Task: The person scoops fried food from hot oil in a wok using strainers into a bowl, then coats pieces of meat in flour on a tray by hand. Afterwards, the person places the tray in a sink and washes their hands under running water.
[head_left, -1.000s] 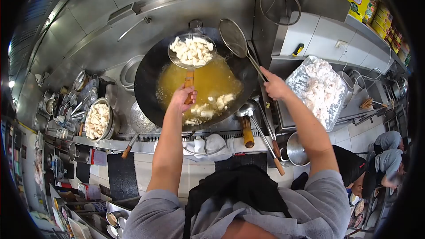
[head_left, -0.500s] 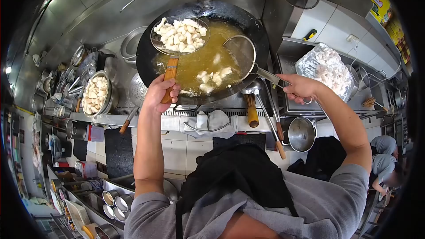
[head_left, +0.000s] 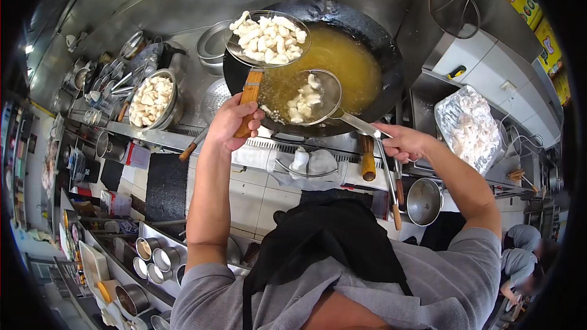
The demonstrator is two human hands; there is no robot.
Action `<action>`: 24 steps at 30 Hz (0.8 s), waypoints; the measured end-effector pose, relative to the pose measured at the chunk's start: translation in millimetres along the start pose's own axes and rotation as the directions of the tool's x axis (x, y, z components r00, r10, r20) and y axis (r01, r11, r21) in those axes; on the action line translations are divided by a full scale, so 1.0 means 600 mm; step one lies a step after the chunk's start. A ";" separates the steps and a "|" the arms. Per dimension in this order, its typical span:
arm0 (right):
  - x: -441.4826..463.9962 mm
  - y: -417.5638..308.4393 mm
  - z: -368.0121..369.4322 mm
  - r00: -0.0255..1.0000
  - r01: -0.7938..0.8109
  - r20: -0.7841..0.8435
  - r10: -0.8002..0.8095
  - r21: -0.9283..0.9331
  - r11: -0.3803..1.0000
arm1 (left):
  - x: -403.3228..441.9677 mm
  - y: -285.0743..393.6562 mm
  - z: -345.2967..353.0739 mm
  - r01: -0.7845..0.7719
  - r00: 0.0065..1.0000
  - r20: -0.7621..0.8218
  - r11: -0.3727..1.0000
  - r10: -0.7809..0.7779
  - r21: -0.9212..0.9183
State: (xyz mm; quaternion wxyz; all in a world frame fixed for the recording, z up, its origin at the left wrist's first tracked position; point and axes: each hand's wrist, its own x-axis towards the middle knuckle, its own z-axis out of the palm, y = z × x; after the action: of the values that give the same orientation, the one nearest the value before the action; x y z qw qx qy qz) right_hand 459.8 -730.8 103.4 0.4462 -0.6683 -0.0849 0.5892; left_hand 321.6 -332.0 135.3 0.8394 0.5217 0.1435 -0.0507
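My left hand [head_left: 235, 123] is closed round the wooden handle of a wire strainer [head_left: 250, 98], whose basket is heaped with pale fried pieces [head_left: 269, 40]. That basket hangs over the left part of a big black wok [head_left: 388, 67] with yellow oil [head_left: 347, 55] in it. In my right hand [head_left: 403, 143] is the metal handle of a second, fine-mesh strainer [head_left: 331, 91]. Its round head is low in the wok, near the front rim, with several pale pieces [head_left: 304, 101] in it.
A bowl of pale pieces [head_left: 151, 101] stands at the left. On the right counter lies a tray of white coated pieces [head_left: 474, 125]. Ladle handles [head_left: 391, 192] and a pot [head_left: 424, 201] are near the front edge. Two people [head_left: 520, 260] are at the far right.
The fine-mesh strainer has gone from above the wok's right side down into the oil, then left, and now holds pieces. The loaded strainer has moved to the wok's left side. The view has shifted.
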 end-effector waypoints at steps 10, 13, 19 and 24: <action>0.151 0.001 0.079 0.953 0.207 0.144 -0.268 0.338 0.918 | 0.001 0.042 -0.006 -0.046 0.999 -0.012 0.999 0.046 0.007; 0.193 -0.002 0.108 0.937 0.264 0.054 -0.345 0.537 0.802 | 0.005 0.046 -0.007 -0.059 0.998 -0.013 0.998 0.059 -0.003; 0.170 0.036 0.121 0.910 0.366 -0.062 -0.410 0.583 0.725 | 0.004 0.023 -0.031 -0.097 0.995 -0.031 0.995 0.097 -0.010; 0.101 0.034 0.109 0.881 0.456 -0.329 -0.339 0.402 0.794 | -0.001 -0.022 -0.051 -0.092 0.986 -0.131 0.993 0.102 0.075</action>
State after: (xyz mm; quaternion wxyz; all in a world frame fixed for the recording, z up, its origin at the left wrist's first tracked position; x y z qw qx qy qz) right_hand 412.4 -671.2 52.2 0.7152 -0.5735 -0.0250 0.3987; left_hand 312.3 -310.8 111.3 0.8109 0.5589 0.1724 0.0206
